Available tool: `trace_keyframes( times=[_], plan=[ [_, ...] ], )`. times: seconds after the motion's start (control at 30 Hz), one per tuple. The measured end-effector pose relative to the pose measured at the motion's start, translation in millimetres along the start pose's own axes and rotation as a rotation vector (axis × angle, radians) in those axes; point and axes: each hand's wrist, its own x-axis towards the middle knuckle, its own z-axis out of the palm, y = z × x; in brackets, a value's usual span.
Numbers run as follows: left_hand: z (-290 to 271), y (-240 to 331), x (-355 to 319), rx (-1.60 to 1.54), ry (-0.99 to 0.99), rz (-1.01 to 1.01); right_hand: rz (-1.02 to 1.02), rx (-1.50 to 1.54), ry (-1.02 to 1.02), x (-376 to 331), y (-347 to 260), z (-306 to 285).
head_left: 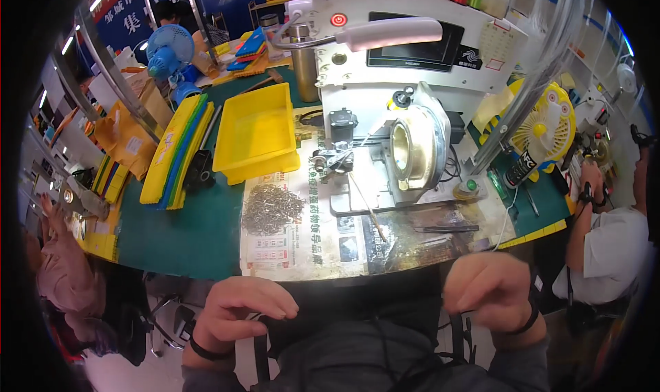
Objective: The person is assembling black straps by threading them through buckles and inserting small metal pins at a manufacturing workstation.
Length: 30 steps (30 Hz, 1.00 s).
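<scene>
My left hand (pixel 247 308) hovers before the near edge of the workbench, its fingers loosely curved and the thumb apart from them. Nothing shows between them. On the other side my right hand (pixel 488 292) is also raised in front of the edge, with bent, parted fingers, slightly blurred, and no object visible in it. A dark band circles each wrist. Beyond the hands lies a heap of small metal pieces (pixel 273 208) on a newspaper sheet (pixel 309 254). Behind it stands a white machine (pixel 440 192) with a round metal ring, lit brightly. A thin stick (pixel 369 210) leans from its base.
A yellow bin (pixel 256 134) and stacked coloured trays (pixel 177 151) stand on the green mat (pixel 179 241). Dark tweezers-like tools (pixel 447 228) lie near the front right. A yellow fan (pixel 543 127) and a spray can (pixel 520 170) stand right. Other people sit at both sides.
</scene>
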Motion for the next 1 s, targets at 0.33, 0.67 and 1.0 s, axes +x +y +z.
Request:
trace_keyframes(
  times=[0.33,0.67,1.0],
  plan=[
    [31,-51,20,0.301,-0.581,-0.199,0.010,0.229,-0.522,14,5,42],
    [75,-116,28,0.657,-0.614,-0.072,0.251,0.424,-0.583,-54,-5,11],
    [56,-88,19,0.835,-0.599,-0.092,0.363,0.101,-0.729,-115,2,-25]
  ],
)
